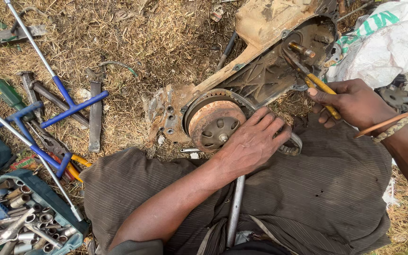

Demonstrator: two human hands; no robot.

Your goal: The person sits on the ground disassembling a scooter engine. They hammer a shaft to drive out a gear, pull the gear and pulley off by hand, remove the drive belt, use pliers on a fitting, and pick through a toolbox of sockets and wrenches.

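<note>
Two bare hands, one rusty engine casing (265, 61) with one round pulley (215, 123), one yellow-handled pliers (315, 82), two blue-handled T-wrenches (74, 106), one tray of sockets (29, 222).

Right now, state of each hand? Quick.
Left hand: open, palm and fingers resting on the drive belt beside the rusty pulley.
Right hand: closed on the yellow-handled pliers, tips at the engine casing.

An open-air repair spot on bare ground: dry grass and straw (133, 42) underfoot, blue-handled T-wrenches (67, 101) lying loose, an open case of sockets (29, 219) (well used), and a rusty, mud-caked engine transmission case (260, 61) set straight on the earth.
</note>
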